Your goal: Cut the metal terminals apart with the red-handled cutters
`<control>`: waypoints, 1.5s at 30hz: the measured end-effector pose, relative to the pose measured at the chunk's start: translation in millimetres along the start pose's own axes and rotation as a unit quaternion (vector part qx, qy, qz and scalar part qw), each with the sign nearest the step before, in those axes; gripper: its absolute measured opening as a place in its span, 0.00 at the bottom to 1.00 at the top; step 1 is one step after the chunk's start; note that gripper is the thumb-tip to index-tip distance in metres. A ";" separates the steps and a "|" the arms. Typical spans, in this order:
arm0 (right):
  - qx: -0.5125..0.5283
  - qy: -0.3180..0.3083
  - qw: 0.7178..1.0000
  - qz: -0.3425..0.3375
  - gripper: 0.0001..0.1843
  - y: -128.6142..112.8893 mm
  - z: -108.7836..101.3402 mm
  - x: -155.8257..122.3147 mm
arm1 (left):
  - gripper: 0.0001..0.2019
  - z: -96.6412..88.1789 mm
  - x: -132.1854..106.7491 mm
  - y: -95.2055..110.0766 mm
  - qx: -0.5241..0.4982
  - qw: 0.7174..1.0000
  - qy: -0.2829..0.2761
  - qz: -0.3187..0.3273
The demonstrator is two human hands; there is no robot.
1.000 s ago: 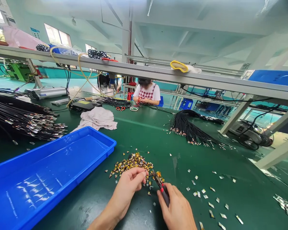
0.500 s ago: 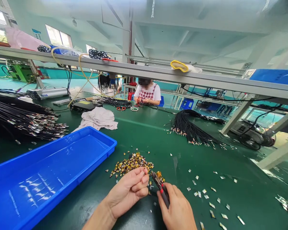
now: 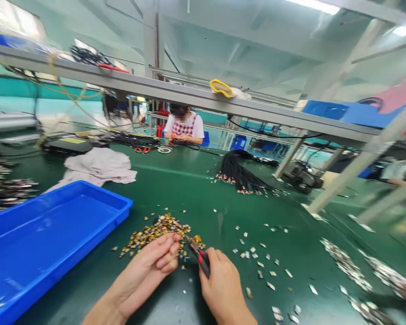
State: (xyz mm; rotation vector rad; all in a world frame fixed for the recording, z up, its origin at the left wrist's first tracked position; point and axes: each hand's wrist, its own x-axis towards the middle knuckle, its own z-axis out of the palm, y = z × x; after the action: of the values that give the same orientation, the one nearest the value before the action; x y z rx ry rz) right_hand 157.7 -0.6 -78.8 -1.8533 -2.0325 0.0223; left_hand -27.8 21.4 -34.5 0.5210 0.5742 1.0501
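My left hand (image 3: 149, 266) rests on the green table with its fingers curled together at the near edge of a pile of small gold-coloured parts (image 3: 155, 231); what it pinches is too small to see. My right hand (image 3: 223, 289) is closed round small pliers with red and black handles (image 3: 198, 256). The pliers' tip points up and left toward the pile and my left fingertips.
An empty blue tray (image 3: 54, 234) lies at the left. Small silver clips (image 3: 264, 266) are scattered to the right. Black cable bundles (image 3: 240, 174) and a grey cloth (image 3: 98, 164) lie farther back. A person in a checked apron (image 3: 184, 128) sits across the table under a metal shelf rail (image 3: 189, 97).
The view has swung to the right, so tray, pile and hands sit further left in frame. My left fingers have curled in closer to the pliers' tip.
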 end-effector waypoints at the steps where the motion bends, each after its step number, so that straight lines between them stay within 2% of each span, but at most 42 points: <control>1: -0.017 -0.009 0.999 0.033 0.06 2.2 -7.7 4.4 | 0.06 -0.6 1.6 0.3 0.013 1.000 0.016 -0.001; 4: -0.060 -0.002 0.993 0.103 0.05 24.3 -30.6 16.6 | 0.08 -2.1 6.5 -0.6 0.055 0.998 0.028 -0.021; 6: -0.082 0.002 0.987 0.139 0.05 47.4 -42.5 21.2 | 0.13 -2.0 8.4 -3.3 0.068 0.997 0.020 -0.043; 9: -0.103 -0.008 0.980 0.169 0.08 77.7 -50.1 24.0 | 0.19 -1.5 9.8 -9.5 0.082 0.994 0.036 -0.056; 11: -0.110 -0.024 0.980 0.166 0.09 87.2 -48.4 24.0 | 0.16 -2.2 10.0 -13.7 0.112 0.991 0.057 -0.042; 15: -0.115 -0.049 0.983 0.136 0.09 81.3 -38.9 21.9 | 0.10 -5.5 8.9 -19.3 0.172 0.983 0.058 -0.033; 20: -0.110 -0.068 0.985 0.113 0.12 67.8 -30.7 24.1 | 0.13 -5.5 7.8 -23.0 0.229 0.972 0.007 -0.060; 24: -0.082 -0.068 0.987 0.120 0.13 67.8 -26.9 26.2 | 0.14 -2.1 6.8 -25.4 0.269 0.961 0.003 -0.060; 28: -0.009 -0.046 0.989 0.140 0.11 68.6 -24.2 24.9 | 0.15 0.3 6.4 -28.1 0.310 0.949 0.008 -0.046; 32: 0.144 -0.028 0.980 0.134 0.07 57.6 -27.3 22.6 | 0.16 4.4 5.8 -31.4 0.348 0.937 0.012 -0.030; 34: 0.239 -0.042 0.963 0.114 0.07 45.3 -30.0 20.1 | 0.15 8.0 4.2 -32.4 0.357 0.934 0.023 -0.016; 36: 0.361 -0.062 0.924 0.106 0.10 30.5 -31.8 16.0 | 0.15 11.3 2.2 -33.0 0.357 0.933 0.039 0.006; 37: 0.438 -0.072 0.889 0.115 0.11 23.2 -32.0 13.6 | 0.15 12.5 1.2 -33.2 0.354 0.934 0.044 0.020; 39: 0.586 -0.088 0.792 0.147 0.15 10.1 -30.9 8.9 | 0.15 13.7 -0.2 -33.7 0.347 0.935 0.043 0.050; 40: 0.640 -0.092 0.745 0.162 0.17 4.8 -29.7 7.0 | 0.15 14.0 -0.6 -34.0 0.346 0.936 0.040 0.060; 41: 0.674 -0.093 0.712 0.174 0.18 0.3 -28.2 5.4 | 0.15 14.3 -0.9 -34.4 0.346 0.936 0.035 0.064; 43: 0.693 -0.080 0.693 0.181 0.19 -6.6 -24.6 3.6 | 0.13 15.0 -1.1 -35.4 0.350 0.935 0.027 0.059; 45: 0.694 -0.063 0.694 0.181 0.19 -11.5 -21.0 2.8 | 0.11 15.9 -0.8 -36.8 0.351 0.935 0.019 0.051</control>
State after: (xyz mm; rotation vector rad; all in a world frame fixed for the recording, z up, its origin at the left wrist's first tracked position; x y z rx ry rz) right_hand 152.7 -4.5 -55.5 -1.0776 -0.9234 1.3873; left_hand 6.2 3.8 -46.3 1.1692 0.9724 0.9351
